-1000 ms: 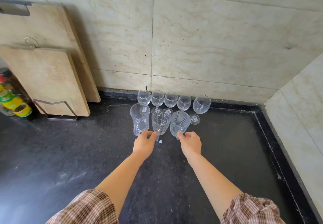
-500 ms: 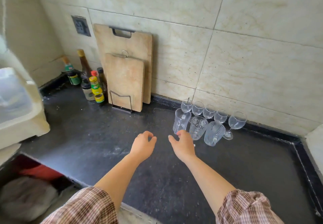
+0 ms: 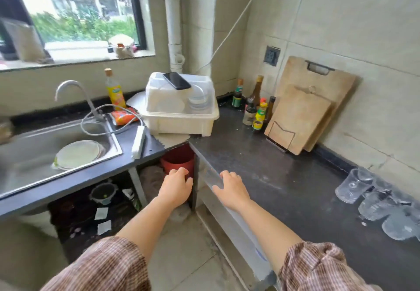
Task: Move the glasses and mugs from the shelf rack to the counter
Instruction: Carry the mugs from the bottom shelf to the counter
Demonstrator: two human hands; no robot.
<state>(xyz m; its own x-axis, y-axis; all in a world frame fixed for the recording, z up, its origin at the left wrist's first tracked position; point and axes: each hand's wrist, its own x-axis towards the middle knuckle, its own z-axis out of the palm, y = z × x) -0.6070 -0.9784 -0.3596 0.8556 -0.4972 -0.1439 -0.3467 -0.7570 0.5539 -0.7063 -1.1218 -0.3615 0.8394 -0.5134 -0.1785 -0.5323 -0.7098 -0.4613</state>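
Several clear glasses and mugs (image 3: pixel 377 202) stand grouped on the black counter (image 3: pixel 284 177) at the far right, by the wall. My left hand (image 3: pixel 176 187) hovers off the counter's edge, fingers loosely curled, holding nothing. My right hand (image 3: pixel 230 188) is over the counter's front edge, fingers apart and empty. Both hands are well to the left of the glassware. A white dish rack (image 3: pixel 181 106) with a clear lid sits at the counter's corner; plates show inside it.
A phone (image 3: pixel 176 80) lies on the rack's lid. Sauce bottles (image 3: pixel 254 109) and two wooden cutting boards (image 3: pixel 304 111) line the wall. A steel sink (image 3: pixel 45 147) with a tap is at left. A red bucket (image 3: pixel 177 157) sits under the counter.
My view has swung left, away from the glasses, towards the sink and dish rack. Both hands let go of the glassware and drew back to the counter's front edge.
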